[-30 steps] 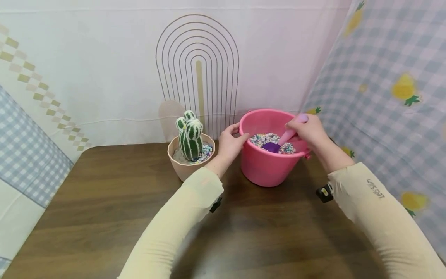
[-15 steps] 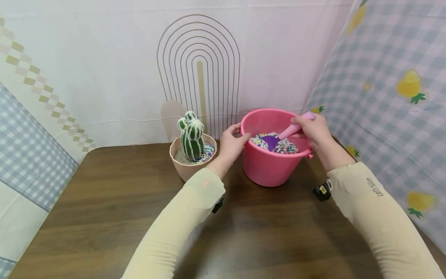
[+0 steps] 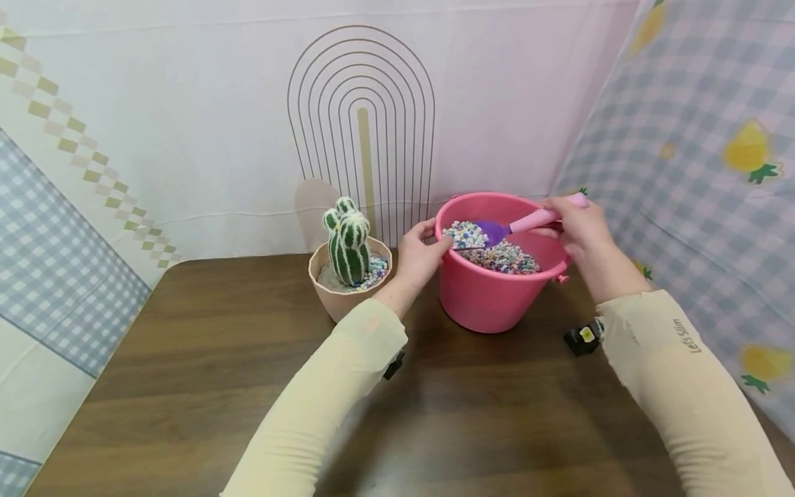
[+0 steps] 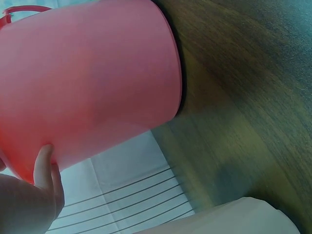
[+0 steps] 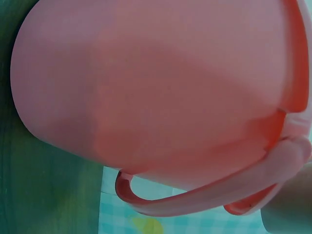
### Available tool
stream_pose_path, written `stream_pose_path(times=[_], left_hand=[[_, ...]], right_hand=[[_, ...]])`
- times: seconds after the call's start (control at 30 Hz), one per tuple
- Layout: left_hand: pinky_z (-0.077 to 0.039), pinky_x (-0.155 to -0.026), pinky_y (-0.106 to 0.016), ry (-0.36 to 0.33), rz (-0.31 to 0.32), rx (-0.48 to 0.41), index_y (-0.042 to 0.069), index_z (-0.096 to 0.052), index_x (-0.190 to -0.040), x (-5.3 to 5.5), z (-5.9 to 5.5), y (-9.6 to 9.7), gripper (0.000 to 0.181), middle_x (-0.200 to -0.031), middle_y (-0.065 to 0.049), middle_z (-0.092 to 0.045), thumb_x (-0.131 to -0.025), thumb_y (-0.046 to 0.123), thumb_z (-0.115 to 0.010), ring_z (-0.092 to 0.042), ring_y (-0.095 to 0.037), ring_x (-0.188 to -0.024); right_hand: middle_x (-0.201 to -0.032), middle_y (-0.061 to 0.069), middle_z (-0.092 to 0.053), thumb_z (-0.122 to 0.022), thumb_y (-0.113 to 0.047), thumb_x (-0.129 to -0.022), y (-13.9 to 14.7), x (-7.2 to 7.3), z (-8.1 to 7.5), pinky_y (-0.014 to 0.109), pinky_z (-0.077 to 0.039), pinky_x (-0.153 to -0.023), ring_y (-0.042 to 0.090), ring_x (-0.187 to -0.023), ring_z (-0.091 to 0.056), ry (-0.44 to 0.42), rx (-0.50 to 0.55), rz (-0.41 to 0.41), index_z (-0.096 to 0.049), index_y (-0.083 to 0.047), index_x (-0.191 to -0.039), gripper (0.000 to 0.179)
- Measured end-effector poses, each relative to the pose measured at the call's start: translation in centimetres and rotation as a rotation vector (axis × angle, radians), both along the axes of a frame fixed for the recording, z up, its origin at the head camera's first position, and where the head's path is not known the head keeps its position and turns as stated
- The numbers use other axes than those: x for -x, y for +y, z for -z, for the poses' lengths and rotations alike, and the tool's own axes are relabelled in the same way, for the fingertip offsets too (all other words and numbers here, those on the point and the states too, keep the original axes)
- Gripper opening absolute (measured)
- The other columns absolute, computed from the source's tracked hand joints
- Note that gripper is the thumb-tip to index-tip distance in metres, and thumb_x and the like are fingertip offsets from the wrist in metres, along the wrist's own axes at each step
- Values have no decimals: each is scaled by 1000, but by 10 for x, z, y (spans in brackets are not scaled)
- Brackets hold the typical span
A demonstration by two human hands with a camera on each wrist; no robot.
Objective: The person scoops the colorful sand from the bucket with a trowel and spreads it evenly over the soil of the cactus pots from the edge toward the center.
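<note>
My left hand (image 3: 417, 259) grips the left rim of a pink bucket (image 3: 487, 304), thumb at the rim; fingers press its outer wall (image 4: 87, 83) in the left wrist view. In my right hand (image 3: 582, 224) is the pink handle of a toy shovel (image 3: 535, 219), whose purple blade is tilted inside the bucket. Small multicoloured beads heap on the blade, near the left thumb. Below it, more beads (image 3: 504, 259) cover the bucket's bottom. The right wrist view is mostly filled by the bucket's side and its hanging handle (image 5: 204, 197).
Left of the bucket stands a beige faceted pot (image 3: 340, 304) with a green knitted cactus (image 3: 349, 252) set in grey filling and beads. Both stand on a dark wooden table (image 3: 236, 386). A patterned cloth (image 3: 217, 138) hangs behind, and a checked pineapple cloth (image 3: 695, 193) on the right.
The shovel blade has come up out of the beads with a heap on it, its handle shifting right and flatter. My left hand keeps hold of the rim. The whole view has shifted slightly.
</note>
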State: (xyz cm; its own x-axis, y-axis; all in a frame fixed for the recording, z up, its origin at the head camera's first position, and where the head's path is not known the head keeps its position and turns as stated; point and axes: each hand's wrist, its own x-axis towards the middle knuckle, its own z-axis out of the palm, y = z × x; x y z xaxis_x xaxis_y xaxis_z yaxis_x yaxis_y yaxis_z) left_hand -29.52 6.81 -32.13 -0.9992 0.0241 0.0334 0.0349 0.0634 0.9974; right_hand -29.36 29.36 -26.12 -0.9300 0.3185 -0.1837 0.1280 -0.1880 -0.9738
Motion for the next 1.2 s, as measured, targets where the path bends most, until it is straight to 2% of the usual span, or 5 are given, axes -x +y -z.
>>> stream_pose_path(times=[0.3,0.53,0.8,1.0,1.2], left_hand=[[-57,-79,-39,16,-6,-5,8,-53,-131,1,-1,1,47,-119,-14,-61,-85,11,-65,-62,-14,-84],[-57,-80,-41,22,0,-3,7,-52,-132,1,0,0,47,-120,-14,-60,-86,11,-64,-62,-17,-88],[-57,-70,-26,7,-4,14,10,-51,-132,1,1,-1,47,-120,-12,-59,-87,14,-64,-62,-16,-86],[-57,-75,-28,-13,4,16,12,-48,-136,-2,2,-1,50,-124,-10,-57,-88,18,-64,-62,-18,-95],[-57,-81,-30,-26,46,32,13,-45,-138,-11,5,-5,53,-129,-9,-56,-90,27,-62,-60,-20,-110]], right_hand=[[-63,5,-69,-64,-4,-84,12,-6,-6,29,-58,-58,18,-60,-70,25,273,-41,-58,-6,-79,8],[-65,6,-70,-62,-8,-87,18,-10,-3,30,-58,-60,20,-62,-70,26,282,-77,-59,-7,-84,4],[-63,7,-69,-57,-6,-89,19,-13,-4,30,-58,-59,21,-61,-70,47,304,-76,-62,-7,-76,14],[-62,10,-70,-53,-6,-91,19,-14,-4,30,-58,-59,22,-62,-70,61,306,-106,-64,-6,-69,25],[-63,7,-68,-55,-5,-90,20,-15,-5,32,-58,-59,22,-61,-70,53,343,-77,-63,-5,-71,21]])
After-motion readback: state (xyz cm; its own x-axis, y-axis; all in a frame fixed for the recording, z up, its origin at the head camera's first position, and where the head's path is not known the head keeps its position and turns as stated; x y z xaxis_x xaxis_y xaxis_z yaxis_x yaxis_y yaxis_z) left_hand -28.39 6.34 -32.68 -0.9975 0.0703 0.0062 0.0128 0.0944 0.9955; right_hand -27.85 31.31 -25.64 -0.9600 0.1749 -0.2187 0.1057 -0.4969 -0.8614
